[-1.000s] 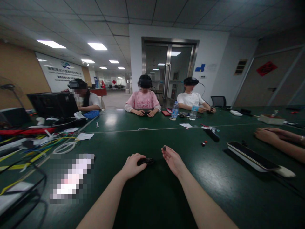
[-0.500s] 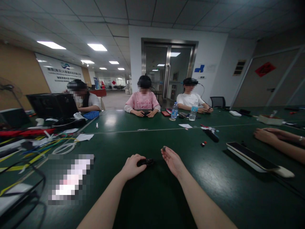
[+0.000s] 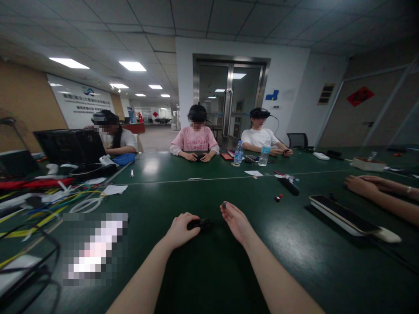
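Observation:
My left hand (image 3: 182, 230) rests on the dark green table (image 3: 209, 270), its thumb and fingers closed round one end of a small black object (image 3: 204, 223). The far end of that object sticks out to the right. To the right of it, my right hand (image 3: 236, 221) is held palm inward, with a tiny dark piece (image 3: 224, 204) pinched at the fingertips. The two hands are apart, with a gap between the black object and the right fingertips.
Cables (image 3: 87, 204) and a blurred-out bright item (image 3: 98, 248) lie left. On the right are a phone on a white block (image 3: 343, 216), a dark tool (image 3: 290, 185) and another person's hands (image 3: 366, 185). Bottles (image 3: 264, 155) stand farther back, near three seated people.
The whole view has shifted very slightly. Both hands keep nearly the same pose and the same objects.

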A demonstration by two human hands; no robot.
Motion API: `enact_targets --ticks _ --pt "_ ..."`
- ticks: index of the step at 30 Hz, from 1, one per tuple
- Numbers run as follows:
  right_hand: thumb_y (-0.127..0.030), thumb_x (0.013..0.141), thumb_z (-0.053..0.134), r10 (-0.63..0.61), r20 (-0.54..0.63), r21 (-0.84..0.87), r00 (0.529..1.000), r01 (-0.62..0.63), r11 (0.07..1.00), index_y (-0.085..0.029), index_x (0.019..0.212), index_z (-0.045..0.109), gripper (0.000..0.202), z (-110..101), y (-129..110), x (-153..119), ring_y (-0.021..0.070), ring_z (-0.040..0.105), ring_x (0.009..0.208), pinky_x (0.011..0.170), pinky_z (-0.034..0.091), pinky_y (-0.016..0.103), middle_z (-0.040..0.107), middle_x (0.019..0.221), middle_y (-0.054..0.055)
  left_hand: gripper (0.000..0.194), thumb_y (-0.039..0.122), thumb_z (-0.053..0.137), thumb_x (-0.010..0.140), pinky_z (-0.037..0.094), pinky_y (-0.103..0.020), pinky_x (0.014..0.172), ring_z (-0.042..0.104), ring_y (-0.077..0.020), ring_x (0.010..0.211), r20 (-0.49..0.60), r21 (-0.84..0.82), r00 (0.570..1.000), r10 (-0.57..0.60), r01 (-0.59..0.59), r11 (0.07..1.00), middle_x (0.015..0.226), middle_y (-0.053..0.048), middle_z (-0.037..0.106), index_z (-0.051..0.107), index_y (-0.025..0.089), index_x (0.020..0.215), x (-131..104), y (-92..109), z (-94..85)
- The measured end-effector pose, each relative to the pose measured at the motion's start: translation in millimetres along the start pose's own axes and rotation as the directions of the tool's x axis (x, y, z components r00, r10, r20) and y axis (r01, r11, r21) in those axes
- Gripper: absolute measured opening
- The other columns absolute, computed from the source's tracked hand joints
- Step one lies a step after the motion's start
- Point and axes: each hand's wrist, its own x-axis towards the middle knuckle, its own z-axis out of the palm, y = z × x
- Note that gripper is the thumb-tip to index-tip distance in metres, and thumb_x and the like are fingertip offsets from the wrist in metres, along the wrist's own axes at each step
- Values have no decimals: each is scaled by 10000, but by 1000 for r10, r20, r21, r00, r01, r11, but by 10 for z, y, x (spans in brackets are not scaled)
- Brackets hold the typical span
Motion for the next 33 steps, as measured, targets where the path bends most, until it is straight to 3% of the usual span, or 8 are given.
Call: enact_targets --ticks 10,23,33 --pt "-363 660 734 -4 0 -3 1000 4 1000 -241 979 655 351 -16 31 28 204 595 1001 851 472 327 670 1016 43 374 459 505 823 365 -365 914 502 -230 1057 6 -11 1000 2 -2 1000 1116 -21 579 566 281 1145 -7 4 -9" --pt "-309 631 764 -7 8 9 1000 7 1000 -228 942 670 335 5 29 14 176 598 977 825 471 271 671 989 38 347 446 529 808 372 -356 896 515 -229 1028 -27 2 1000 4 -4 1000 1082 -13 590 577 289 1113 -3 2 17" --pt "-339 636 755 -18 1 -50 1000 18 999 -233 965 664 358 11 28 -5 185 589 976 836 475 294 659 1023 40 381 426 506 831 351 -368 941 488 -230 1086 13 9 999 -31 31 999 1163 -15 563 518 294 1188 -15 16 -14"
